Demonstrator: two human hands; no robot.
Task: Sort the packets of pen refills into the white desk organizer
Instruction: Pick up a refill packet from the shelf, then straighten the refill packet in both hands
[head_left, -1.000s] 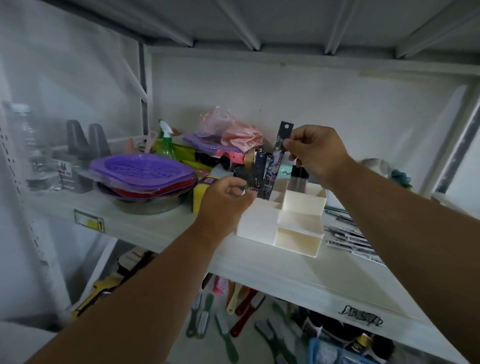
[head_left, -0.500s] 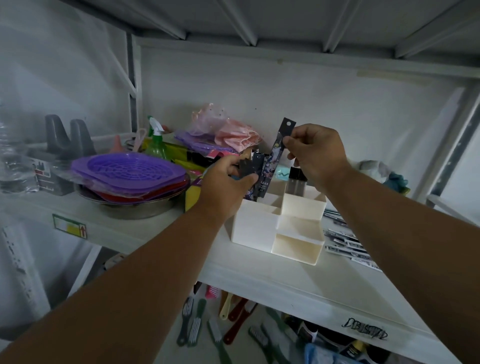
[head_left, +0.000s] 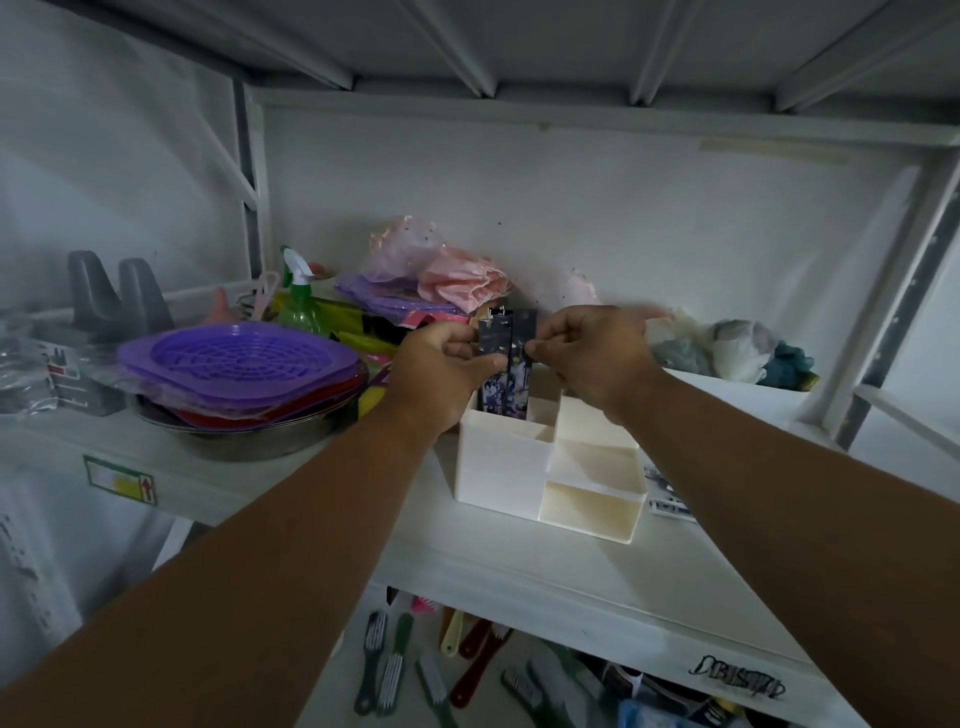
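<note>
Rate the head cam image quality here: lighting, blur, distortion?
Head view: dim and flat, upper shelf shading the scene; no glare. Wide-angle bend curves the shelf edge and frame uprights. The left hand, right hand and refill packets look slightly soft, packet print unreadable. White desk organizer is fairly crisp; the brushes below are darker and blurrier.

White organizer (head_left: 506, 478), dark cartoon-printed packets (head_left: 506, 364), purple latticed trays (head_left: 236, 358).

One head cam only, wide-angle, looking fwd and slightly down along both forearms. Close to the white shelf (head_left: 545, 566), approx level w/ it. Shelf underside fills frame top.
</note>
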